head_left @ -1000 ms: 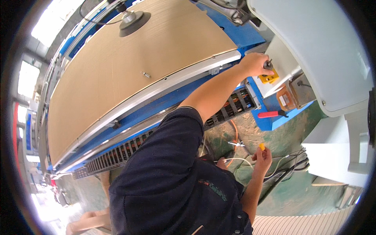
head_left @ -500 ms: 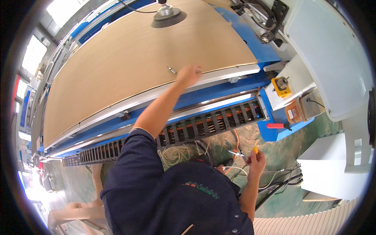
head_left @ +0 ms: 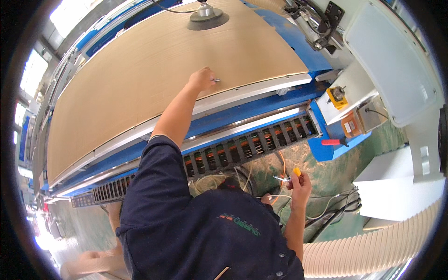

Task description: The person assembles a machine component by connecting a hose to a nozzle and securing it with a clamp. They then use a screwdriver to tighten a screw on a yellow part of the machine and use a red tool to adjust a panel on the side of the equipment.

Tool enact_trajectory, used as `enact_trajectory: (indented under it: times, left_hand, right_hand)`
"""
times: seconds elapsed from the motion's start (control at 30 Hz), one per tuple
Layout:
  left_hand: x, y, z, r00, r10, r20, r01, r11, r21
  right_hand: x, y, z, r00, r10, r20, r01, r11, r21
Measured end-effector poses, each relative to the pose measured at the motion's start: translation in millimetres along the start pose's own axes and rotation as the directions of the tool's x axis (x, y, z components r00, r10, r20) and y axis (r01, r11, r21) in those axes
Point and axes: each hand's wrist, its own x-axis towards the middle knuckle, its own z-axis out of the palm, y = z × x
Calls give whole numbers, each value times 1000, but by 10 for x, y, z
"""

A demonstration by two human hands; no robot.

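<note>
Over the near part of a large brown board (head_left: pixel 135 70), my left hand (head_left: pixel 202 79) is closed. A small silver metal bit (head_left: pixel 215 80) sticks out on the right side of its fingers. The rest of the bit is hidden by the hand. Lower right, above the floor, my right hand (head_left: pixel 301 185) is closed around a slim silver tool (head_left: pixel 281 178) that points left. A yellow piece (head_left: pixel 297 171) shows at the top of its fingers. Whether the yellow piece and the silver tool are joined, I cannot tell.
A round black suction cup (head_left: pixel 207 22) stands at the board's far side. Along the front run a white rail (head_left: pixel 252 91) and a black cable chain (head_left: pixel 242 147). At right are a yellow block (head_left: pixel 337 97), a red-handled tool (head_left: pixel 331 142) and a ribbed hose (head_left: pixel 368 257).
My left hand has moved left to the metal bit that lay apart from it on the board. My right hand has risen slightly. The view has shifted a little.
</note>
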Motion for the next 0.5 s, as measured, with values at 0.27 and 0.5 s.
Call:
enact_trajectory:
  times: [0.27, 0.5]
  left_hand:
    - [-708, 1409, -370, 935, 199, 294, 175, 462, -869]
    - [-1663, 2340, -602, 684, 678, 267, 342, 24, -939]
  right_hand:
    - [-222, -207, 188, 990, -134, -35, 125, 972, -199]
    - [-364, -1217, 328, 882, -414, 225, 469, 810, -351]
